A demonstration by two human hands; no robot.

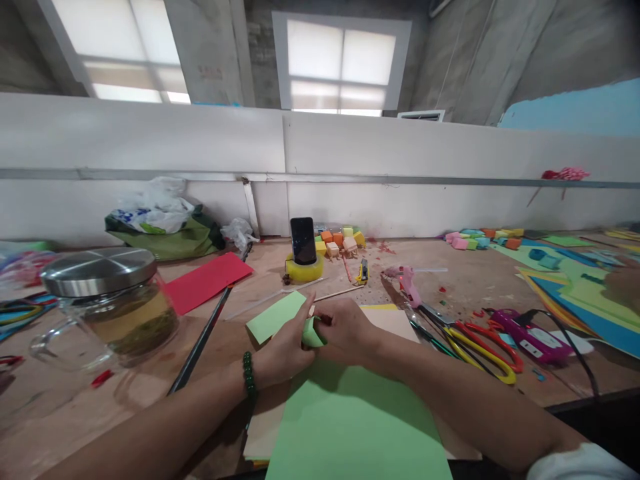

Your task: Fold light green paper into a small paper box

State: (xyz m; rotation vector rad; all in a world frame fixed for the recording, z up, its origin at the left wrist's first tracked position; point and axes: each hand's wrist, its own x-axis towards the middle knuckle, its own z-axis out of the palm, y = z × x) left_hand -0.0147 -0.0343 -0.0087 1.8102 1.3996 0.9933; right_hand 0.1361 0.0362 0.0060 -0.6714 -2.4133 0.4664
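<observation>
My left hand (287, 347), with a green bead bracelet at the wrist, is closed on a small folded piece of light green paper (313, 333). My right hand (347, 330) is curled round the other side of this piece, its fingertips mostly hidden. Just left of the hands lies a flat light green paper strip (275, 319). Below both hands, a large green paper sheet (357, 420) rests on beige sheets (265, 427). A thin wooden stick (337, 293) lies just beyond my fingers.
A glass tea mug (125, 320) and red paper (210, 281) are at left. A phone (303, 241) leans on a yellow tape roll (304, 268). Rightward lie a pink glue gun (409, 283), scissors (480, 350), a purple power strip (530, 337) and colored paper cubes (483, 239).
</observation>
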